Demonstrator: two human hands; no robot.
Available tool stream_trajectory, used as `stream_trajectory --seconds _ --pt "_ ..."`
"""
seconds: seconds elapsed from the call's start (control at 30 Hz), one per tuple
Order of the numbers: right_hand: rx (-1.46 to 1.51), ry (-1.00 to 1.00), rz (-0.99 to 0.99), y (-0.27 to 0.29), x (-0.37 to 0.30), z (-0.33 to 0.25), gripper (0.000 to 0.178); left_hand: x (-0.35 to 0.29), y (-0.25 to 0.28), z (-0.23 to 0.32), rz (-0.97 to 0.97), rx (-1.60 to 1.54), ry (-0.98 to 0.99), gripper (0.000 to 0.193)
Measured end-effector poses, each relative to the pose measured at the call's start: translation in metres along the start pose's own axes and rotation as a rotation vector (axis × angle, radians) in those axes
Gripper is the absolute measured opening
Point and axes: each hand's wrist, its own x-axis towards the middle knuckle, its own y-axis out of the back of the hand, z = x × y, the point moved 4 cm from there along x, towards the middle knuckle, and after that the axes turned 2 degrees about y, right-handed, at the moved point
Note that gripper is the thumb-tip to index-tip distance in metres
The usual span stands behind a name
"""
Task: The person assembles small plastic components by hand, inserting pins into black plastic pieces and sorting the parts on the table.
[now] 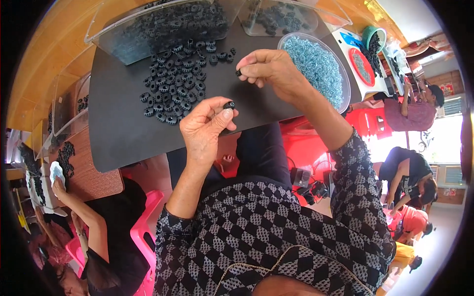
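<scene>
At 12 o'clock, the dark table (pixel 118 138) carries a tub (pixel 346 84) of bluish pieces between 1 and 2 and a black heap (pixel 173 89) between 10 and 11. Over its near edge, the left hand (pixel 200 130) pinches a black fitting (pixel 229 105), thumb and forefinger nearly closed; toward 2 o'clock, the right hand (pixel 276 71) similarly pinches a small dark part (pixel 238 72). Light fingertips, clear of the open end, should work best. That end seems to face 3 o'clock, long axis roughly 9-to-3; the part's axis is hidden.
</scene>
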Motion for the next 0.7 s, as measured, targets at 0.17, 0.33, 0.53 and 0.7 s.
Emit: stream_trajectory --seconds 0.17,0.33,0.53,0.7 --pt "0.052 -0.028 -0.108 -0.018 -0.025 -0.012 0.020 0.002 -0.001 0.002 0.025 -0.030 -0.003 0.018" --pt "-0.107 0.009 -0.144 -0.025 -0.038 -0.023 0.020 0.001 -0.003 0.002 0.000 -0.014 -0.039 0.020" --pt "-0.050 0.008 -0.167 -0.033 -0.045 -0.027 0.016 -0.003 -0.004 0.003 -0.008 -0.003 -0.063 0.020" --pt "-0.110 0.066 -0.144 -0.033 -0.050 -0.036 0.015 -0.003 -0.005 0.006 -0.059 -0.192 0.027 0.018"
